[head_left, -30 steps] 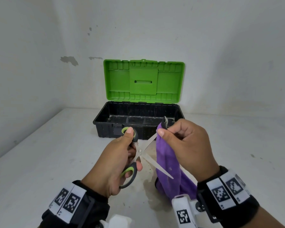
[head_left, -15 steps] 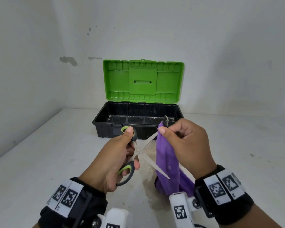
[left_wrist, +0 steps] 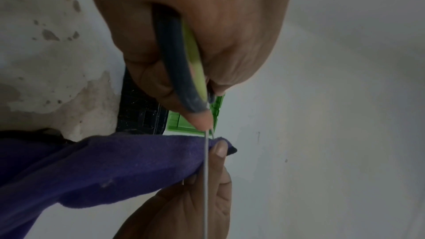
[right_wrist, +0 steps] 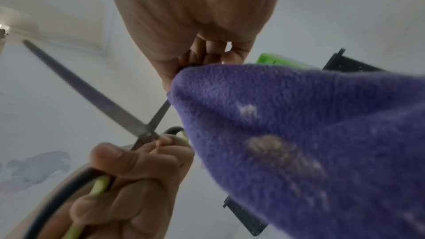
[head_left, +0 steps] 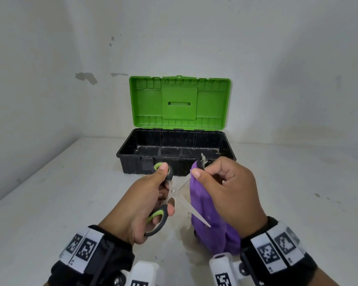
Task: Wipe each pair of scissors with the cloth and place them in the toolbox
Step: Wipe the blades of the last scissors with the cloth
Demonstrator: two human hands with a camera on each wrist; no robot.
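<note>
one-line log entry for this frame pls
left hand: grips open scissors | right hand: pinches purple cloth around upper blade | toolbox: open, no scissors visible inside

A matte white tabletop (head_left: 50,203), scuffed and speckled with small dark marks, runs to a far corner. Pale plaster walls (head_left: 277,58) rise behind and left, with grey chipped patches (head_left: 86,77) on the far wall. Light is soft and even.
</note>
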